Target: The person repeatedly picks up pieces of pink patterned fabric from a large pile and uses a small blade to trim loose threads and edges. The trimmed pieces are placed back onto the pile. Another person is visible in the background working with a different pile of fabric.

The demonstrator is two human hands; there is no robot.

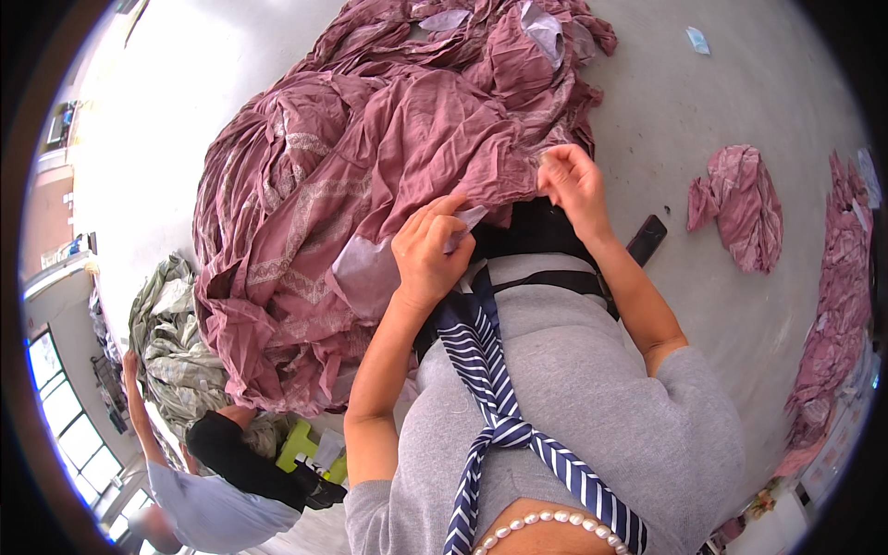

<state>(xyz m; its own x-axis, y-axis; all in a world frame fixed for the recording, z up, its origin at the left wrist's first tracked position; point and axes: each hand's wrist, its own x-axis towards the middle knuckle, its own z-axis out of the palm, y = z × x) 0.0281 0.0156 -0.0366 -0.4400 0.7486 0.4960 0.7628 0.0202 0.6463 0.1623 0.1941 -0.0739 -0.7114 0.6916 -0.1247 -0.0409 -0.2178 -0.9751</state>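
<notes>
A large heap of dusty-pink cloth [421, 139] with pale lace-like patterned bands spreads in front of me, its near edge reaching my lap. My left hand [430, 250] is closed on the cloth's edge, where a pale lilac underside [363, 273] shows. Its fingers are curled, and a lilac corner sticks out beside them. My right hand [575, 192] is pinched at the right end of the same near edge. Whatever lies between its fingertips is too small to make out.
A dark phone-like object [647, 240] lies by my right forearm. Farther right are a pink cloth bundle [745, 208], a long pink pile [828, 314] and a blue-white scrap [697, 41]. At left, another person [222, 504] reaches toward green-grey cloth [176, 342], near a lime-green container [296, 446].
</notes>
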